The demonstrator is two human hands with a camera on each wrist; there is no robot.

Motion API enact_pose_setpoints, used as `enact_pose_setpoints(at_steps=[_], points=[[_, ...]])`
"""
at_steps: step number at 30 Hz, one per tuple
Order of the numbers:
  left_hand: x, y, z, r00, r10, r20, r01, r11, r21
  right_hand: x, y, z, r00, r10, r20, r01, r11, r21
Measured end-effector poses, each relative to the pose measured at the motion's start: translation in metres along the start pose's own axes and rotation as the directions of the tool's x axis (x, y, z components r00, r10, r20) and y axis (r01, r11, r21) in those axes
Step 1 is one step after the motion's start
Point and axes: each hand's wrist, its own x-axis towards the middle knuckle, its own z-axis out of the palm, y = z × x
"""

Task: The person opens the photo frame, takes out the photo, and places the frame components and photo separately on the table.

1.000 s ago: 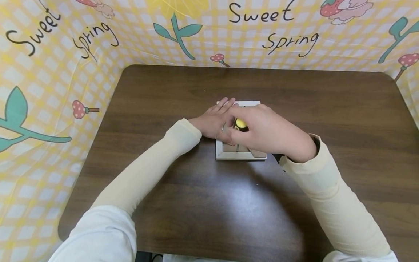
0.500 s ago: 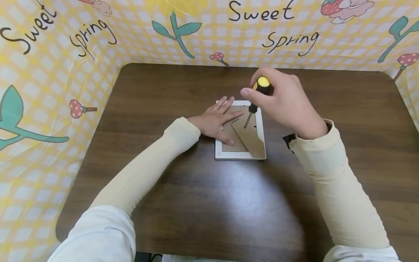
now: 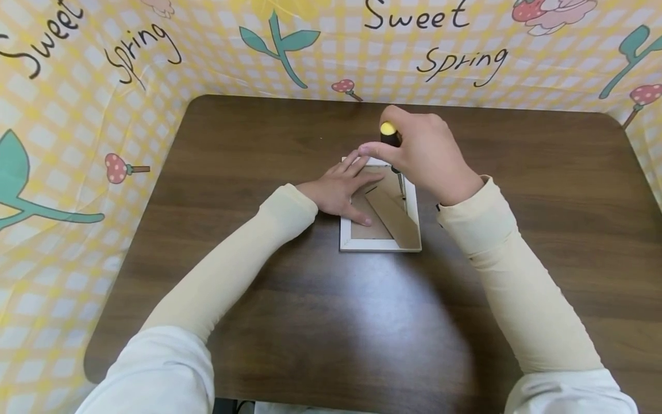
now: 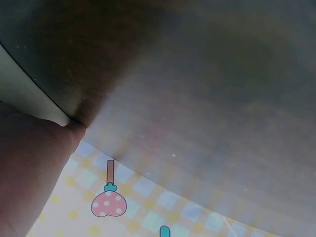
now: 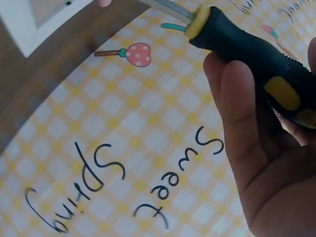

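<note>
A white picture frame (image 3: 380,245) lies back side up on the table, its brown backing board (image 3: 364,232) and slanted stand leg (image 3: 397,221) showing. My left hand (image 3: 341,188) rests spread across the frame's left side, fingers straight. In my right hand (image 3: 426,155) I grip a screwdriver (image 3: 389,135) with a black and yellow handle, held steeply above the frame. Its metal shaft reaches down to the right inner edge of the backing; whether the tip touches is too small to tell. The right wrist view shows fingers curled around the screwdriver handle (image 5: 247,49).
The dark wooden table (image 3: 289,322) extends around the frame on all sides. A yellow checked cloth (image 3: 207,52) with printed words and flowers rises along the table's back and left edges.
My right hand first lifted the screwdriver away from beside the left hand, then shifted left, bringing its tip to the frame's right inner edge. The left hand stays on the frame.
</note>
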Motion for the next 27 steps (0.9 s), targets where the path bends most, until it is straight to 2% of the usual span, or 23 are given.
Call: enact_pose_setpoints(at_steps=[6,10,15,19,21,24,27], points=[[-0.001,-0.001,0.002,1.000,0.011,-0.022,-0.011,1.000,-0.008,0.011,-0.010,0.012,0.999,-0.020,0.046,0.026,0.993,-0.118],[-0.001,-0.002,0.003,0.999,0.012,-0.037,-0.012,1.000,0.002,0.015,-0.014,0.019,0.995,-0.097,-0.007,0.095,0.984,-0.153],[0.002,-0.001,0.000,0.997,0.038,-0.065,-0.035,0.998,0.047,0.018,-0.015,0.027,0.979,-0.195,-0.064,0.180,0.965,-0.190],[0.004,0.000,-0.001,0.995,0.062,-0.076,-0.059,0.997,0.047,0.023,-0.015,0.033,0.974,-0.218,-0.060,0.202,0.958,-0.203],[0.004,0.000,-0.001,0.995,0.069,-0.076,-0.066,0.997,0.043,0.026,-0.016,0.035,0.978,-0.209,-0.021,0.201,0.961,-0.192],[0.004,-0.002,0.001,0.991,0.095,-0.094,-0.093,0.995,0.021,0.031,-0.018,0.040,0.978,-0.181,0.102,0.195,0.971,-0.141],[0.003,-0.004,0.004,0.986,0.125,-0.110,-0.131,0.990,-0.044,0.035,-0.022,0.044,0.954,-0.172,0.245,0.193,0.979,-0.065]])
